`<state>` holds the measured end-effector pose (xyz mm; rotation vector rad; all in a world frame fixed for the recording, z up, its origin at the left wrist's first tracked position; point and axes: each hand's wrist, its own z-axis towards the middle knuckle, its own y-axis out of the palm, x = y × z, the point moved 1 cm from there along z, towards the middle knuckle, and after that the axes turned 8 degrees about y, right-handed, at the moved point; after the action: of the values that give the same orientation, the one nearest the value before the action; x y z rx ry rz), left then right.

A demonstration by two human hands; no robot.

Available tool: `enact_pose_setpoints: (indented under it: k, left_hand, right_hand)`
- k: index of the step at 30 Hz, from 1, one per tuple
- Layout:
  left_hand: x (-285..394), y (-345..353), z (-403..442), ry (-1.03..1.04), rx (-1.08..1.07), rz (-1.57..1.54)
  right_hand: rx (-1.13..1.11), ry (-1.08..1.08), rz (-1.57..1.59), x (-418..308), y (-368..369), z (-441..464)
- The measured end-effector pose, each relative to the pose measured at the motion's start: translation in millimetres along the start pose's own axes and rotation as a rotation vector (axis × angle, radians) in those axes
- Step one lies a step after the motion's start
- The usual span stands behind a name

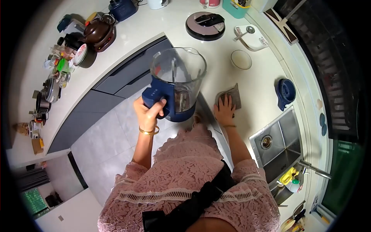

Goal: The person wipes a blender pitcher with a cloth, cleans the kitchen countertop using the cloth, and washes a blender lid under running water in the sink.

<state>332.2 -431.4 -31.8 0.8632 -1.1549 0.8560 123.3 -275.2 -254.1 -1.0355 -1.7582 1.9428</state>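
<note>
My left hand (pixel 150 115) is closed around the dark blue handle of a clear glass blender jar (pixel 188 71). The jar is upright and open at the top, with a blade assembly inside near its blue base, and is held in the air in front of the counter edge. On the white counter, my right hand (pixel 225 112) lies flat with its fingers spread over a grey-brown cloth (pixel 234 95). A dark blue round lid (pixel 286 92) with a tab rests to the right, near the sink.
A steel sink (pixel 289 133) with a faucet (pixel 315 170) is at the right. Further back are a glass bowl (pixel 241 60), a white plate (pixel 257 40) with a ladle, and a round appliance (pixel 205 28). A brown pot (pixel 97 33) and several jars line the left counter.
</note>
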Motion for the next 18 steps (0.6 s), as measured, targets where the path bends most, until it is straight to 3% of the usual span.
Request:
enact_pose_setpoints:
  k: [5, 11, 13, 14, 16, 17, 18]
  left_hand:
    - [-8, 8, 39, 0.001, -0.095, 0.109]
    - [-1, 16, 90, 0.277, -0.298, 0.388]
    - [-4, 15, 99, 0.317, -0.335, 0.390]
    - [-4, 17, 103, 0.307, -0.337, 0.393]
    - [-1, 20, 110, 0.239, -0.290, 0.351]
    - [-3, 20, 113, 0.217, -0.274, 0.322]
    - [-6, 19, 116, 0.215, -0.271, 0.323]
  right_hand:
    - [0.012, -0.039, -0.007, -3, 4, 46]
    - [0.027, 0.087, 0.306, 4, 3, 87]
    - [0.060, 0.206, 0.859, 5, 6, 101]
    - [0.052, 0.213, 0.858, 4, 6, 103]
    - [-0.296, 0.576, 1.673, -18, -12, 113]
    - [-0.301, 0.579, 1.671, -35, -26, 114]
    - [-0.398, 0.561, 1.916, -57, -40, 112]
